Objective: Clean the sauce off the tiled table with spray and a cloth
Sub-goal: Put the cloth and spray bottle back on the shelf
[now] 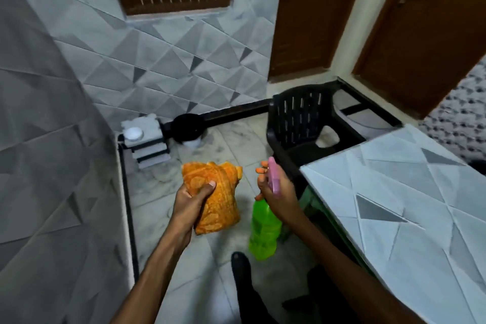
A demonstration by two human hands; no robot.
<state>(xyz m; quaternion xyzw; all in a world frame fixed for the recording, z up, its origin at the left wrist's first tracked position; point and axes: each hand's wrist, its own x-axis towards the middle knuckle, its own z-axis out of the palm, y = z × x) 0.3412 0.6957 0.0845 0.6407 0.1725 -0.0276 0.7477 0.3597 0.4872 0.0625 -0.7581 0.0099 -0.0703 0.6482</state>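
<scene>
Right of both hands lies the grey-patterned tiled counter (410, 192); right hand (276, 192), nearer, grips an upright green plastic spray bottle (264, 229); left hand (189, 202) clutches a crumpled orange cloth (218, 192).

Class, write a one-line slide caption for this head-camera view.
Left hand grips an orange cloth, right hand a green spray bottle, beside the tiled table.

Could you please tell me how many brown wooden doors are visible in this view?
2. One brown wooden door stands behind the black plastic chair; the other brown wooden door is at the far right, past the cream wall post. Others may lie out of frame.
</scene>
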